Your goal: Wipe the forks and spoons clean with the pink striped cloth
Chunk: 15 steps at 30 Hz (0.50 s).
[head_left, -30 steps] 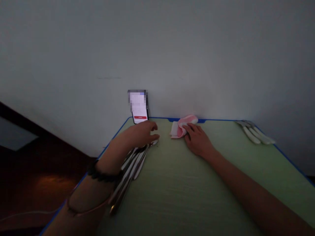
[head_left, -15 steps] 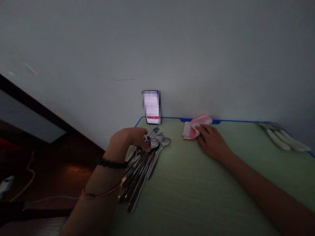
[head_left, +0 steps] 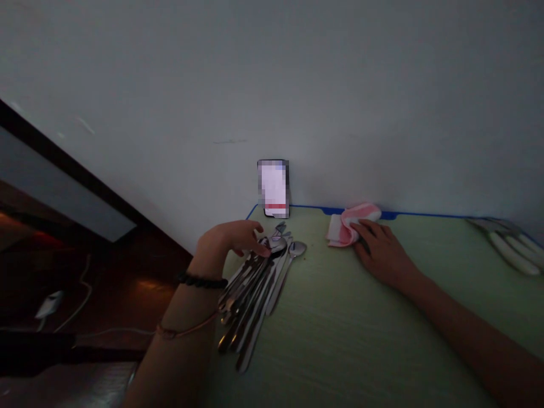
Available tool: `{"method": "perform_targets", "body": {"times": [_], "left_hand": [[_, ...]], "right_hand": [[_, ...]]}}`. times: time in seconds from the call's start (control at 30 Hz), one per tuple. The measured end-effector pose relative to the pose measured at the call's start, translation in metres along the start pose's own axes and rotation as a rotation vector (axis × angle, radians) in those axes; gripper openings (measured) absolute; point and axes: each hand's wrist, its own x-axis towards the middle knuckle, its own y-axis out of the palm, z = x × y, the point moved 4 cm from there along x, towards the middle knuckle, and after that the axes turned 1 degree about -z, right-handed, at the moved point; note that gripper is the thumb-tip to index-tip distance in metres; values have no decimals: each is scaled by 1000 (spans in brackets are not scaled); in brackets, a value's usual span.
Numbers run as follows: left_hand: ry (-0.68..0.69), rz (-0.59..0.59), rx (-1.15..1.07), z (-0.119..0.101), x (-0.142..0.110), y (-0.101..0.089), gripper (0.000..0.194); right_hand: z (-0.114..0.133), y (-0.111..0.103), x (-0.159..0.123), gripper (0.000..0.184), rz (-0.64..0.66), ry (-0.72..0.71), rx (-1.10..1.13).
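My left hand [head_left: 238,237] hovers over the far end of a pile of metal cutlery [head_left: 250,300], thumb and fingers apart, with nothing held between them. Close to the thumb lies the bowl of a spoon [head_left: 278,244]. Another spoon [head_left: 297,248] rests at the pile's right side, its handle pointing towards me. My right hand [head_left: 380,252] lies on the table with spread fingers, their tips touching the right edge of a folded pink-and-white cloth [head_left: 340,229]. The hand hides part of that edge.
A lit phone [head_left: 275,190] leans against the wall behind the cutlery. White-handled utensils [head_left: 512,252] lie at the far right of the pale green table [head_left: 340,340], which has a blue rim. Left of the table, a white cable [head_left: 87,283] runs over the dark floor.
My left thumb and fingers have spread further apart above the cutlery. My right hand stays at the cloth. The whole view has shifted, so things appear slightly further right.
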Motion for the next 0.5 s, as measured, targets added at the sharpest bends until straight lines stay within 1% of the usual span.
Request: {"method": "perform_targets", "body": {"times": [0.13, 0.2, 0.33, 0.5], "left_hand": [[-85, 77, -46, 13, 0, 3, 42], [-108, 97, -71, 17, 3, 5, 36], [-94, 92, -144, 18, 7, 7, 32], [-41, 32, -208, 17, 5, 0, 35]], "right_hand": [[-1, 2, 0, 46, -10, -12, 8], [-1, 2, 0, 46, -14, -11, 7], [-1, 2, -1, 46, -4, -1, 0], [0, 1, -1, 46, -2, -5, 2]]}}
